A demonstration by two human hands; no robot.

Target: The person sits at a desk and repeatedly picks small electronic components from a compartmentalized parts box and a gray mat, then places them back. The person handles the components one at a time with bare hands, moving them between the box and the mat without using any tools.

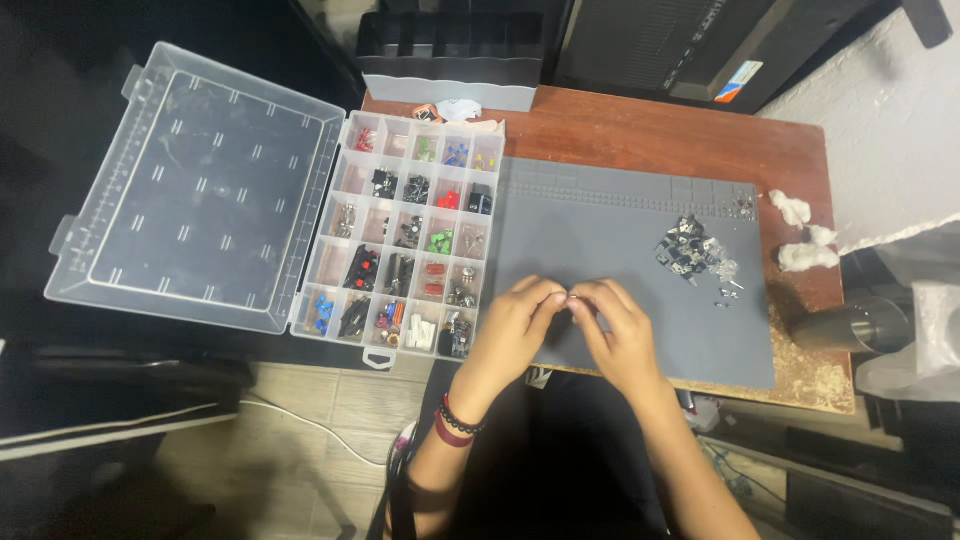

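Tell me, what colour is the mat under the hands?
The mat is grey, seen in the head view.

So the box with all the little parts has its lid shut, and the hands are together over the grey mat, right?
Not quite. The head view shows the parts box with its clear lid swung open flat to the left. Both the left hand and right hand do meet over the grey mat.

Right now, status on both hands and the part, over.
Left hand and right hand meet fingertip to fingertip over grey mat, pinching tiny part. Organizer box open at left. Loose parts pile at right.
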